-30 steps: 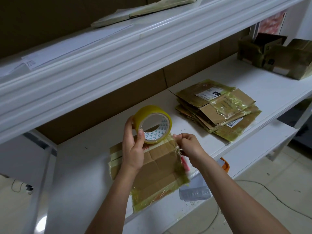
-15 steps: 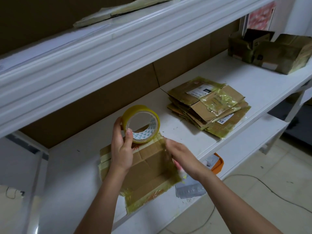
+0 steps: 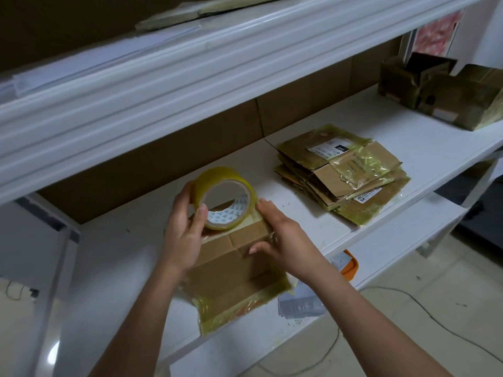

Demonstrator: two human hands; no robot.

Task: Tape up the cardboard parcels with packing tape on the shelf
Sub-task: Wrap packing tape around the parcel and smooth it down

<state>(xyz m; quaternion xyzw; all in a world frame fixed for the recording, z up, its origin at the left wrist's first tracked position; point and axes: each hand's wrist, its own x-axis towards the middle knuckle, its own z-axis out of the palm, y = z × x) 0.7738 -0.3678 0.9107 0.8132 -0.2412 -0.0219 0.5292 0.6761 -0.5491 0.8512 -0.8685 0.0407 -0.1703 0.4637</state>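
Your right hand [image 3: 285,235] has dropped from pinching the tape end to pressing it flat, grip relaxed, on the flat brown cardboard parcel [image 3: 234,270] on the white shelf [image 3: 114,268]. Your left hand [image 3: 185,227] still grips the yellow packing-tape roll [image 3: 226,198]; this strip looks stuck.

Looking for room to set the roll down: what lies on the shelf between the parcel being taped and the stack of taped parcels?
Only bare white shelf, in the head view.

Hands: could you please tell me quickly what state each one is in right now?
Left hand: grips the yellow packing tape roll.
Right hand: open, fingers pressing on the flat brown cardboard parcel.
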